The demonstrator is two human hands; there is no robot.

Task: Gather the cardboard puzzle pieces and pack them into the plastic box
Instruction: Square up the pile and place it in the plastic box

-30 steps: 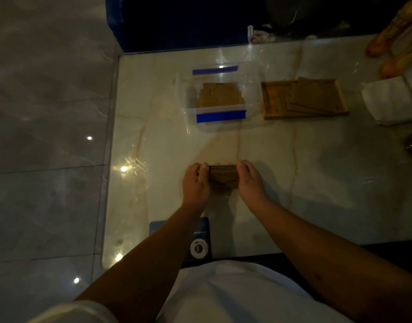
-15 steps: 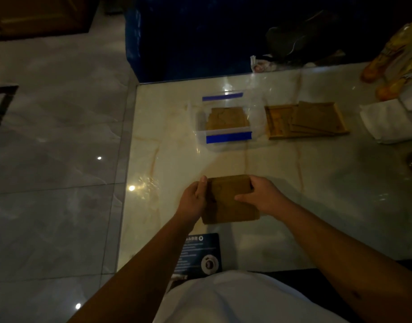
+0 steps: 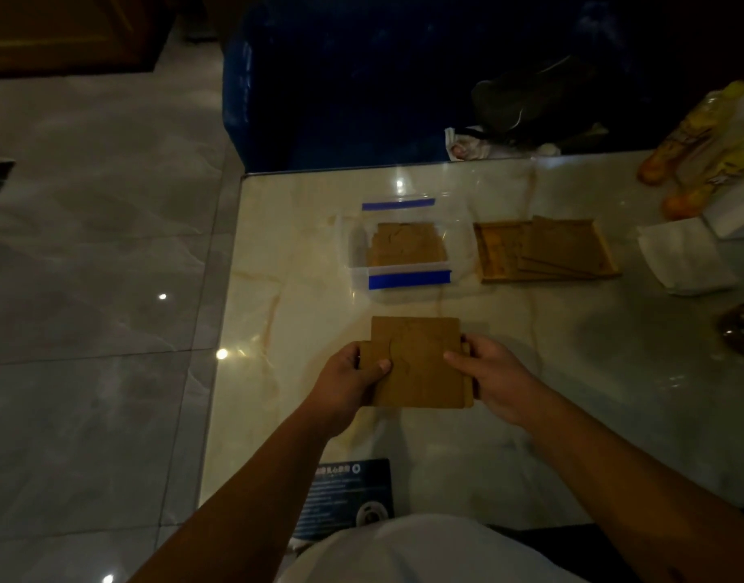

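Dim light falls on the glossy marble desk [image 3: 551,372], and I see both hands above its near part. My left hand [image 3: 345,380] and right hand [image 3: 494,378] are closed on opposite sides of a stack of cardboard puzzle pieces [image 3: 418,363], thumbs on top, the stack held flat. Beyond it, well apart, the clear plastic box [image 3: 357,250] with blue tape strips stands open with more brown pieces inside. Just to its right lies a wooden tray [image 3: 494,252] with cardboard sheets on it, then white folded paper [image 3: 685,258].
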